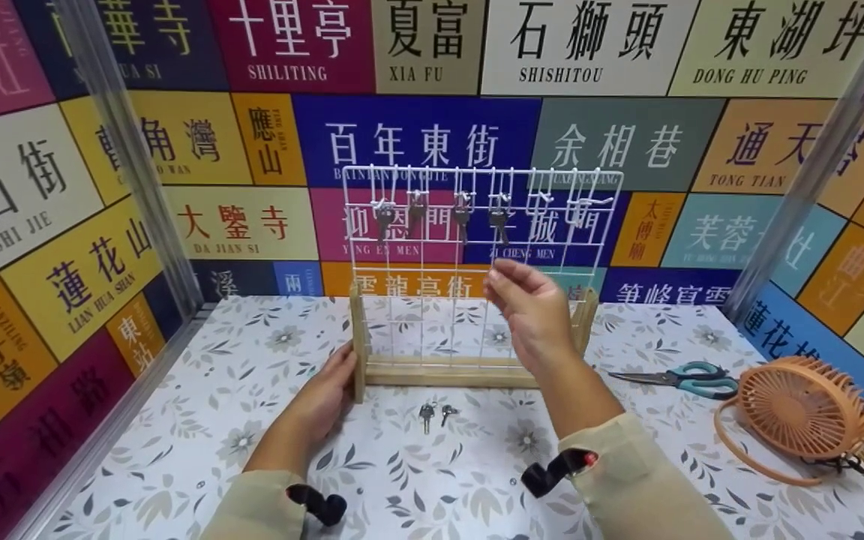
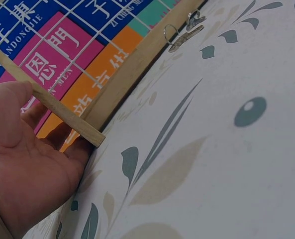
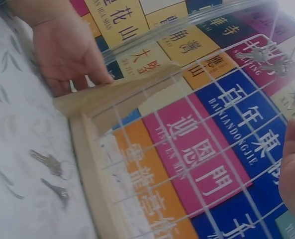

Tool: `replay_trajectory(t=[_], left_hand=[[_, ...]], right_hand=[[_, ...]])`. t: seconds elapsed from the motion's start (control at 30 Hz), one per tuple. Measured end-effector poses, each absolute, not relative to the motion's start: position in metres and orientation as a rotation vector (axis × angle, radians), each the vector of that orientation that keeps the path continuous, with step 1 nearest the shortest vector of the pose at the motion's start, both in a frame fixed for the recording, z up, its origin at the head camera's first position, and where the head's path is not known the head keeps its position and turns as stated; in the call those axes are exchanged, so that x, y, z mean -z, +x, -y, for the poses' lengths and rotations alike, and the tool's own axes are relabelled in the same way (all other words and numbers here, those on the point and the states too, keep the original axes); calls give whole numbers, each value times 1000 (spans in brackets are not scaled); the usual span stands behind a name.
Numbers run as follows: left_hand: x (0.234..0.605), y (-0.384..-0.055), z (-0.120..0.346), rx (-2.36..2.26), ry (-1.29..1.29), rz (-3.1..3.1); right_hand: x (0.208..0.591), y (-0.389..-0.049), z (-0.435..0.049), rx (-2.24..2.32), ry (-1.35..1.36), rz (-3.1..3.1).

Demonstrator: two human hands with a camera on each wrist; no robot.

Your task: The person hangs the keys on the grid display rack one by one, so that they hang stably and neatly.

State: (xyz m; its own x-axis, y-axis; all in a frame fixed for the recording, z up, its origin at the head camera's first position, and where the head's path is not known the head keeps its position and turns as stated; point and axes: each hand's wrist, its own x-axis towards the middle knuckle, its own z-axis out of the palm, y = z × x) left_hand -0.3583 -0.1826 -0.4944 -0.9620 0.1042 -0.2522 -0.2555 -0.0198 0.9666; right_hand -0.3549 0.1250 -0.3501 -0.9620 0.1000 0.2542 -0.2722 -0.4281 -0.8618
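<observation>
A white wire grid rack (image 1: 439, 281) stands upright on a wooden base (image 1: 447, 375). Keys (image 1: 499, 221) hang from several of its hooks. My left hand (image 1: 331, 390) grips the left wooden post (image 2: 62, 114), thumb in front and fingers behind. Before the grid, just under the rightmost hanging key, my right hand (image 1: 541, 307) is raised with loosely bent fingers; nothing shows between them. On the table in front of the base lie two small key sets, one key set (image 1: 426, 417) beside another key set (image 1: 448, 414).
Bare white hooks (image 1: 582, 210) stick out at the grid's upper right. Teal-handled scissors (image 1: 691, 376) and an orange fan (image 1: 803, 412) lie at the right on the flowered tablecloth (image 1: 199, 420). Sign-covered walls (image 1: 417, 139) enclose the back and sides.
</observation>
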Motion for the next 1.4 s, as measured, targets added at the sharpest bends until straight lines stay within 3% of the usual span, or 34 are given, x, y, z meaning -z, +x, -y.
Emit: replay_trajectory(t=[0.9,1.4], left_hand=[[497,-357,184,-2105,-108,-1974],[496,-358,183,-2088,-148,-1988]], right_hand=[[473,-368,-109,-2343,115,2211],[509,-375,-133,-1907,560,2718]])
